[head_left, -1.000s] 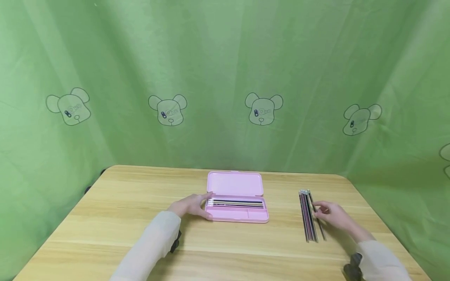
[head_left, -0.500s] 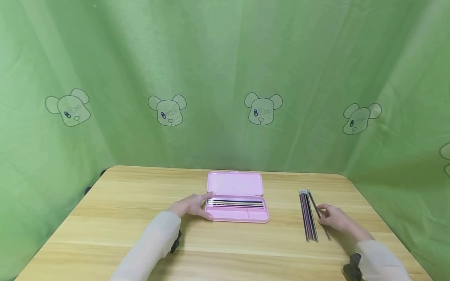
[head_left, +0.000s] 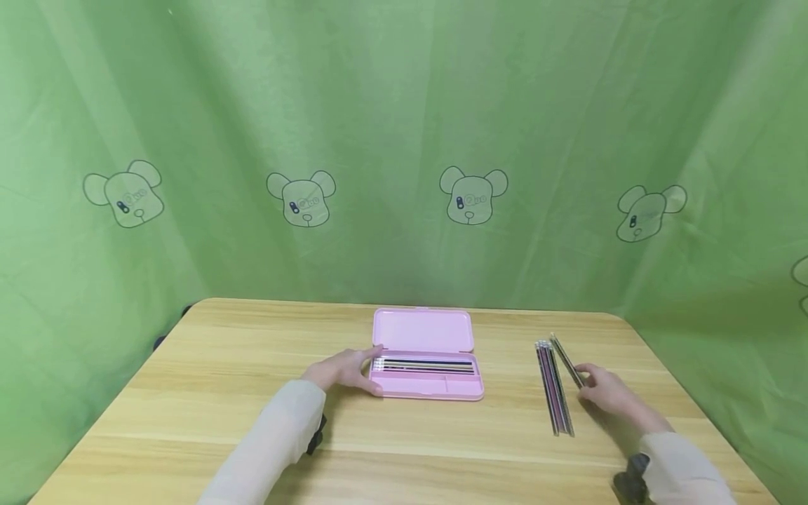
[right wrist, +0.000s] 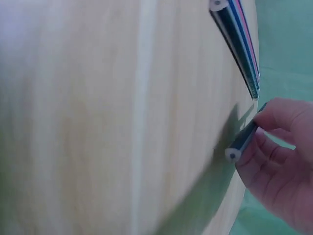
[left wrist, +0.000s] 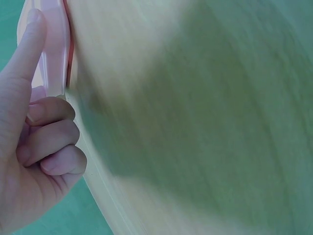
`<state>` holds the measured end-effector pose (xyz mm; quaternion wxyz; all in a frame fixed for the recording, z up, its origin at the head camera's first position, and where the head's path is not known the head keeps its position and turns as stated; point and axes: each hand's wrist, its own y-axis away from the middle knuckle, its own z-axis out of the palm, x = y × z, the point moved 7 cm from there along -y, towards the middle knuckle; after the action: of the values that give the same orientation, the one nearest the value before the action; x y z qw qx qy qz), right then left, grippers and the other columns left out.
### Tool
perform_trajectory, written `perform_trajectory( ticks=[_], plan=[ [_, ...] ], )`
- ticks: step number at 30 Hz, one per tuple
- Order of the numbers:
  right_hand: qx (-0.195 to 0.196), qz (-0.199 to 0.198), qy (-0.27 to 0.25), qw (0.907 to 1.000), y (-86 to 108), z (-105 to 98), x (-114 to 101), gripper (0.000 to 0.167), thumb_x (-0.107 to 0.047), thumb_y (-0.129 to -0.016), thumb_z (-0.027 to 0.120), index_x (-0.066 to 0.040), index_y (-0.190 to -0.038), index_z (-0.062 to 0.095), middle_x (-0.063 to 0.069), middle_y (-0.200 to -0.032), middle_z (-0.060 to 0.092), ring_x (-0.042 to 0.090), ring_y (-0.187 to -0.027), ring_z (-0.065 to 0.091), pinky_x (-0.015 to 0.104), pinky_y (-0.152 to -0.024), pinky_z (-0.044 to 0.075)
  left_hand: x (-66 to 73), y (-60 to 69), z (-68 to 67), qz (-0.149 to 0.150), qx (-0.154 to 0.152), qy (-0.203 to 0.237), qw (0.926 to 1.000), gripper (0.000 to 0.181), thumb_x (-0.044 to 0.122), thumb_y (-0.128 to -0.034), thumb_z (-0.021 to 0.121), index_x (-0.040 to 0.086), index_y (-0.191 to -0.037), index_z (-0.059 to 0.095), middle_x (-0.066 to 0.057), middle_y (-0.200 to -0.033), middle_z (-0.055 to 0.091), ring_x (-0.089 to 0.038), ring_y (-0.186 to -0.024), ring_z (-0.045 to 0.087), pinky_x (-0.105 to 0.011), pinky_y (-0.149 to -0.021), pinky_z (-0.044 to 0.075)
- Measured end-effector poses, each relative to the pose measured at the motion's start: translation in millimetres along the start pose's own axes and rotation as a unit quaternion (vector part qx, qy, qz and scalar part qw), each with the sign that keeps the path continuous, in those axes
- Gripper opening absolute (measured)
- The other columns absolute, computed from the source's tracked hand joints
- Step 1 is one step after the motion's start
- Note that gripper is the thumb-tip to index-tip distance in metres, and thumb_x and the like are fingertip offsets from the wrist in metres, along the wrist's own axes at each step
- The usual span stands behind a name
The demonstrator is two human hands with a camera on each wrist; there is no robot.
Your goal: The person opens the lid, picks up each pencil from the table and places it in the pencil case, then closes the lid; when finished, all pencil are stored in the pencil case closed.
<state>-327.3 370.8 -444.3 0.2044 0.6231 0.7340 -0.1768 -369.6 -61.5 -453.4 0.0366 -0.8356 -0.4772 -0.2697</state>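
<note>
The pink case (head_left: 407,386) lies open on the counter (head_left: 442,449), pencils (head_left: 429,366) in its compartment nearest the lid. The left hand (head_left: 346,368) grips the case's left end. Right of the case, the right hand (head_left: 609,391) pinches 1 pencil (head_left: 568,361) beside a pencil bundle (head_left: 555,393).

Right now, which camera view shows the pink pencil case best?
The head view: it shows the pink pencil case nearly whole, with its lid open and pencils inside; only its left end is partly covered by the left hand. The left wrist view shows just a part, behind that hand. The right wrist view does not show it.
</note>
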Motion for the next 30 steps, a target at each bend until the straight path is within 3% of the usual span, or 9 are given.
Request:
perform_trajectory(
  ticks=[6, 11, 17, 30],
  plan=[
    [0.023, -0.048, -0.022, 0.9983, -2.6, -2, -11, 0.041, 0.007, -0.079, 0.054, 0.016, -0.118, 0.045, 0.011, -0.078, 0.057, 0.018, -0.069, 0.054, 0.027, -0.059, 0.048, 0.3, 0.2, 0.6, -0.002, 0.000, -0.003, 1.0000, 0.094, 0.042, -0.0702, 0.075, 0.012, -0.145, 0.026, -0.018, -0.143, 0.034, -0.035, -0.128, 0.036, -0.046, -0.107, 0.029],
    [0.035, -0.114, -0.033, 0.9923, -6.3, 2, -41, 0.034, 0.009, -0.079, 0.056, 0.012, -0.113, 0.053, 0.013, -0.079, 0.056, 0.018, -0.072, 0.055, 0.024, -0.060, 0.048, -0.1, 0.5, 0.5, -0.009, 0.002, -0.009, 0.9999, 0.094, 0.041, -0.0699, 0.076, 0.013, -0.145, 0.026, -0.020, -0.141, 0.036, -0.036, -0.127, 0.037, -0.046, -0.106, 0.031],
    [0.034, -0.174, -0.010, 0.9841, -15.4, 14, -77, 0.029, 0.012, -0.079, 0.057, 0.008, -0.107, 0.060, 0.008, -0.079, 0.055, 0.009, -0.072, 0.047, 0.023, -0.061, 0.045, 0.9, 0.1, 1.2, -0.006, 0.001, -0.010, 0.9999, 0.094, 0.042, -0.0699, 0.075, 0.013, -0.145, 0.026, -0.022, -0.140, 0.036, -0.037, -0.127, 0.038, -0.046, -0.106, 0.031],
    [-0.010, -0.205, -0.002, 0.9787, -46.5, 60, -143, 0.034, 0.008, -0.079, 0.057, -0.002, -0.110, 0.064, 0.008, -0.083, 0.057, 0.012, -0.073, 0.050, 0.024, -0.064, 0.045, 2.7, 1.8, 0.1, 0.003, 0.001, -0.006, 1.0000, 0.093, 0.041, -0.0707, 0.075, 0.012, -0.144, 0.026, -0.022, -0.141, 0.036, -0.037, -0.127, 0.037, -0.046, -0.107, 0.030]
  ],
)
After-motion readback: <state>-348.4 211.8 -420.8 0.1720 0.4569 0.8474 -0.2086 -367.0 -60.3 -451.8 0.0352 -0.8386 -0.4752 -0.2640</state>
